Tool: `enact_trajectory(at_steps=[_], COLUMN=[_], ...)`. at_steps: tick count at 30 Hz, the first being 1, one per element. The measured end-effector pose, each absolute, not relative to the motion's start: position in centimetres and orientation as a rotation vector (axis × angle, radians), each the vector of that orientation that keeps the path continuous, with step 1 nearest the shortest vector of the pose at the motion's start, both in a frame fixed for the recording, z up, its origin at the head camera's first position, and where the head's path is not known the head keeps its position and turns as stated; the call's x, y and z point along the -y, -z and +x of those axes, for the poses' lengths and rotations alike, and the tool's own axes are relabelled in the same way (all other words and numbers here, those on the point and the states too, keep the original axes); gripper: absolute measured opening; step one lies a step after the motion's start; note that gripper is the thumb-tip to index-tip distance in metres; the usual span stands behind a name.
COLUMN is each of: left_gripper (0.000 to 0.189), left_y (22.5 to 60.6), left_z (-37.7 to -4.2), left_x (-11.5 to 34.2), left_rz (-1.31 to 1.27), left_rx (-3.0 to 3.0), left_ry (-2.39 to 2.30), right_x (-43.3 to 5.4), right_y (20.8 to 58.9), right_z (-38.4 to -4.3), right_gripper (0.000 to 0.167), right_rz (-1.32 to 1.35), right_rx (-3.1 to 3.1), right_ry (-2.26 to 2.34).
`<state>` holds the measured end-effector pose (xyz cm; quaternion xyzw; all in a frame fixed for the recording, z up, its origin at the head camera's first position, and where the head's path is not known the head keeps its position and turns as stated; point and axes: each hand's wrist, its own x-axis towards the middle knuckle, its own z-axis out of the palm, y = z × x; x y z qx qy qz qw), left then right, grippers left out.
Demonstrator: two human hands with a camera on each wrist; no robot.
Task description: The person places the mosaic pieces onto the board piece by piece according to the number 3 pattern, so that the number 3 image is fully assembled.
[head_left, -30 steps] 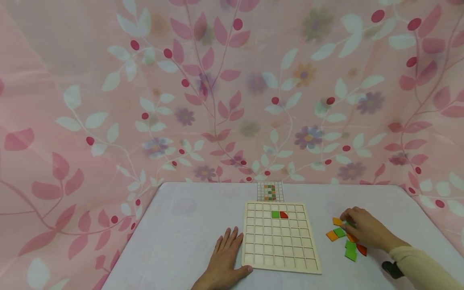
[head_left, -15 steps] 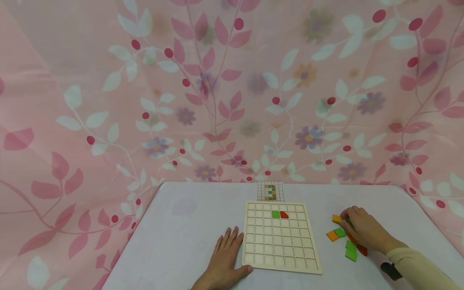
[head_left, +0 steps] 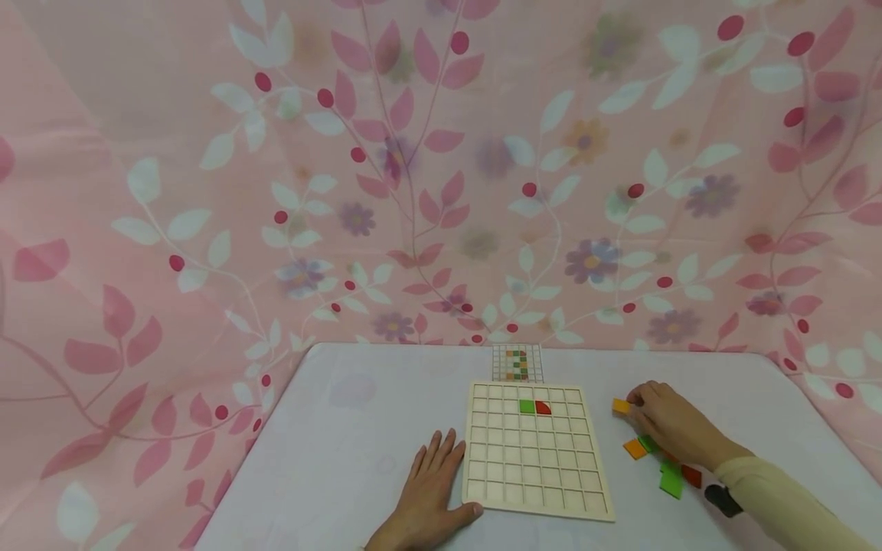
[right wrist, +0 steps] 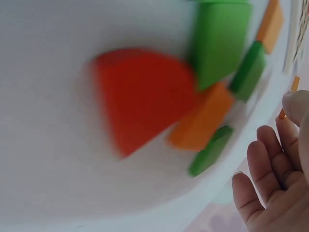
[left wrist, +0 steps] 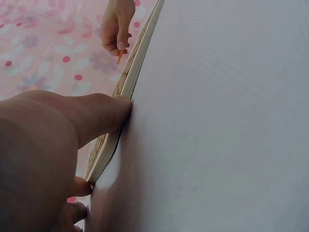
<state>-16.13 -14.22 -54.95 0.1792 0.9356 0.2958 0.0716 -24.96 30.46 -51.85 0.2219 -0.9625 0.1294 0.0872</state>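
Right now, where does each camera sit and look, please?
Head: on the head, facing forward and down at the board; left hand and right hand show.
Left wrist: on that wrist, facing along the board's edge; both hands show.
Right wrist: on that wrist, facing loose tiles; right hand shows.
Shared: both wrist views show the pinched orange tile.

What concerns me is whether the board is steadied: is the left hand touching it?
Touching: in the left wrist view, the left hand lays its thumb against the edge of the board.
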Motion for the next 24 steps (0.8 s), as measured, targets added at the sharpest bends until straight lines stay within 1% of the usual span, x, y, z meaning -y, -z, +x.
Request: enact_trajectory(at_steps=[6,12,24], left_gripper=[0.099,0.098,0.099], left_y=[54.9,54.9,54.9], left_z=[-16.1,-16.1,-16.0], left_x=[14.3,14.3,14.4], left_rz=[0.534,0.551,0.581], left_rx=[-2.814,-2.815,-2.816], left_ry=[-0.876,-0.878,-0.935], right_x=[-28.5,-26.3,-22.0], right_y=[50.9,50.7,50.9], right_z=[-25.6,-26.4,-27.3], right_gripper=[0.018,0.02,0.015], right_rz=[0.77,0.769,0.849], right_rx=[2.759,2.776,2.742], right_ry=[-0.363,-0.355,-0.317])
